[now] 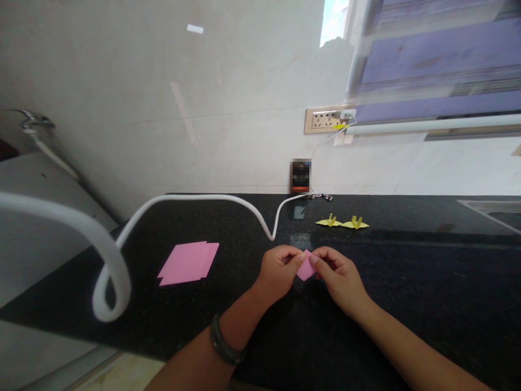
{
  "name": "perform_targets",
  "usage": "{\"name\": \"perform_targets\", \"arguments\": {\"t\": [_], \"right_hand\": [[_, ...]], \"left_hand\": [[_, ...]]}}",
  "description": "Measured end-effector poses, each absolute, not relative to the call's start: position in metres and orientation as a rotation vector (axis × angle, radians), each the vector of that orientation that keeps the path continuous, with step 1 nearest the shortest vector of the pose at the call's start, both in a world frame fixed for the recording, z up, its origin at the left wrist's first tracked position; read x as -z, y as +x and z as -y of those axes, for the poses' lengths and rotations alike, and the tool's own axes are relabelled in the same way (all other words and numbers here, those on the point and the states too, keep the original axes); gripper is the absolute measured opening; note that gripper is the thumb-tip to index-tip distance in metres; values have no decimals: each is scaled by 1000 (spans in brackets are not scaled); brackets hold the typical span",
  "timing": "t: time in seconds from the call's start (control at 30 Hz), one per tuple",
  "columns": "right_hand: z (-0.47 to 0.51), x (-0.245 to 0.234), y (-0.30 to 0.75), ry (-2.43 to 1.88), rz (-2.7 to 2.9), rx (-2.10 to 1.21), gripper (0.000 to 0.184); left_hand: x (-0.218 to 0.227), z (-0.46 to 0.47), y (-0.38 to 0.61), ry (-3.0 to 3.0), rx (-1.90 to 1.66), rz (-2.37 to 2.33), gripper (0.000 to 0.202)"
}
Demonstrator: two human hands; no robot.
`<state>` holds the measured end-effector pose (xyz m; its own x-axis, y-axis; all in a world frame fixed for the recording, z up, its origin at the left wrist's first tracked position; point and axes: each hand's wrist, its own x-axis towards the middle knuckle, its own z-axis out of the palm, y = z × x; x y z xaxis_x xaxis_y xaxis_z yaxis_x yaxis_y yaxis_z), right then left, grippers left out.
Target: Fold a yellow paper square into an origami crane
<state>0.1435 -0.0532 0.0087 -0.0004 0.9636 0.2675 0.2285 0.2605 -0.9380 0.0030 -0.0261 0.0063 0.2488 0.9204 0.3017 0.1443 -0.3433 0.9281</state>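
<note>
A small folded piece of pink paper (306,268), diamond-shaped, is held up just above the dark countertop. My left hand (280,271) pinches its left side between thumb and fingers. On the other side, my right hand (336,274) grips it the same way, thumb on top. Beyond my hands, two yellow origami cranes (330,220) stand side by side on the counter. Flat sheets of pink paper (188,263) lie overlapping to the left of my hands.
A white flexible tube (203,197) loops across the black countertop (244,228) from the left. A phone (300,176) with a blurred screen leans on the wall, its cable running up to a socket panel (321,120). At the far right shows a sink edge (484,209).
</note>
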Motion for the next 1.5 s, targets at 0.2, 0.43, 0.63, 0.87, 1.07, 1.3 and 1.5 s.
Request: {"name": "perform_targets", "arguments": {"t": [0.2,0.43,0.63,0.87,1.07,1.3,1.5], "right_hand": [[51,-9,151,-1204,1732,-644,15],[49,-14,161,-1168,2135,-406,11],[48,-17,166,-1133,2162,-378,9],[49,-7,163,-1209,1756,-637,10],[53,-10,160,-1130,1744,-602,9],[56,-12,159,-1085,1738,-594,12],[56,-13,160,-1042,1710,-602,14]], "left_hand": [[-5,26,5,1668,-1102,-957,22],[-9,22,-3,2146,-856,-1043,17],[-18,26,-6,2309,-800,-1060,17],[-20,34,-3,2283,-1056,-1067,23],[-22,36,-6,2358,-1110,-1050,22],[-22,36,-10,2317,-1137,-1037,20],[-20,37,-10,2193,-1136,-1031,19]]}}
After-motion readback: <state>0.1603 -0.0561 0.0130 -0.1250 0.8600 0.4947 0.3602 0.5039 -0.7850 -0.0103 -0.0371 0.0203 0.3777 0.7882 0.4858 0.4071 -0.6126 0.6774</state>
